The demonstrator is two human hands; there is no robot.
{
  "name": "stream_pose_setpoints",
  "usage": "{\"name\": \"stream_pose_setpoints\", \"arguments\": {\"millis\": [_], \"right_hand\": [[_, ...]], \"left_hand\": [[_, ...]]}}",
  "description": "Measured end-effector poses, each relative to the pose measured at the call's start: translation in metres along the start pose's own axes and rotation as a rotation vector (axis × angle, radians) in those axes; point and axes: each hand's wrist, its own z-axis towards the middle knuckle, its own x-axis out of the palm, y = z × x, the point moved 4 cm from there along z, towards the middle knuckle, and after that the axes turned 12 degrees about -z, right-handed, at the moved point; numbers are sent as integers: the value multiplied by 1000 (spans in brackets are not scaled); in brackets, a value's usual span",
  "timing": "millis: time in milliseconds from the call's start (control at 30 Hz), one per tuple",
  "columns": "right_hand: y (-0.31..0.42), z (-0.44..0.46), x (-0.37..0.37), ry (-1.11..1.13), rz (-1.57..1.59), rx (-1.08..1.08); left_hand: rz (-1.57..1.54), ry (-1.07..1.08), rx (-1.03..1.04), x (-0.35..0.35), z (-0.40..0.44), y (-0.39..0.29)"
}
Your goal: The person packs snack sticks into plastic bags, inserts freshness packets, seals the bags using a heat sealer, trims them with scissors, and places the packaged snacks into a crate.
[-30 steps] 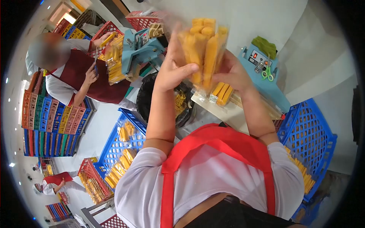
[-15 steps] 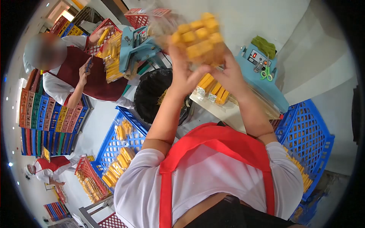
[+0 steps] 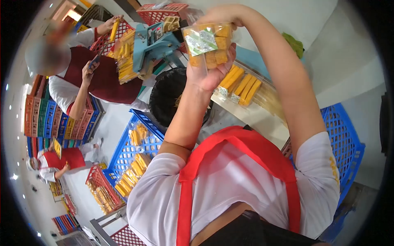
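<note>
A clear plastic pack of yellow sticks (image 3: 222, 43), with a white and green label on its face, is raised in front of me. My left hand (image 3: 211, 77) supports it from below, its fingers partly hidden behind the pack. Over the top edge bends my right hand (image 3: 223, 14), closed at the upper end of the plastic; its fingertips are partly hidden. Below, more packs of yellow sticks (image 3: 248, 89) lie on a white work surface (image 3: 266, 128), beside my left wrist and under my right arm.
A black-lined bin (image 3: 165, 96) stands left of my forearm. A blue crate (image 3: 119, 158) holds several packs; another blue crate (image 3: 342, 135) is at right. Beside a light-blue machine (image 3: 154, 46), a co-worker (image 3: 104, 76) holds yellow sticks and a dark-handled tool. A green cloth (image 3: 293, 44) lies behind my right arm.
The pack has turned from showing its stick ends to showing its label. My right hand has moved from the pack's side to its top, its arm now covering most of the right-hand machine.
</note>
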Motion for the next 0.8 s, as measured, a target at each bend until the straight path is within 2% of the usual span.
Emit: {"name": "stream_pose_setpoints", "arguments": {"millis": [67, 133, 167, 300, 367, 400, 433, 467, 500, 533, 567, 600, 633, 667, 700, 733, 800], "right_hand": [[1, 7, 8, 19, -111, -42], [-4, 20, 16, -7, -12, -4], [-6, 26, 19, 11, -32, 16], [-14, 51, 33, 65, 22, -46], [-10, 56, 33, -20, -41, -183], [2, 43, 25, 30, -139, -142], [15, 27, 20, 87, -244, -119], [9, 29, 17, -176, -146, -256], [24, -3, 15, -302, -35, -393], [6, -13, 10, -566, 25, -390], [9, -40, 12, -542, 104, -347], [9, -61, 21, -425, 245, -351], [-2, -77, 31, -408, 261, -430], [-9, -91, 39, -501, 164, -413], [-16, -105, 45, -602, 63, -387], [-26, -113, 51, -599, 153, -375], [-52, -129, 62, -592, 246, -363]], "left_hand": [[-4, -12, 51, -1, -4, -5], [2, -91, 106, -6, -9, -12], [-58, -53, 67, -7, -10, -14], [-74, -96, 100, -11, -15, -22], [-25, -89, 148, -9, -19, -22], [-8, -70, 141, -18, -21, -27], [137, -3, 207, -11, -22, -24], [288, 56, 292, -5, -24, -20], [442, -15, 372, -7, -28, -22], [594, -98, 454, -11, -28, -26], [960, -2, 656, 3, -32, -26], [1332, 78, 831, 14, -36, -21], [1498, 133, 817, 12, -34, -17], [1659, 194, 777, 7, -30, -11], [1602, 237, 687, -2, -24, -4], [1539, 286, 592, -10, -19, 5], [1698, 210, 502, -27, -10, 27]]}}
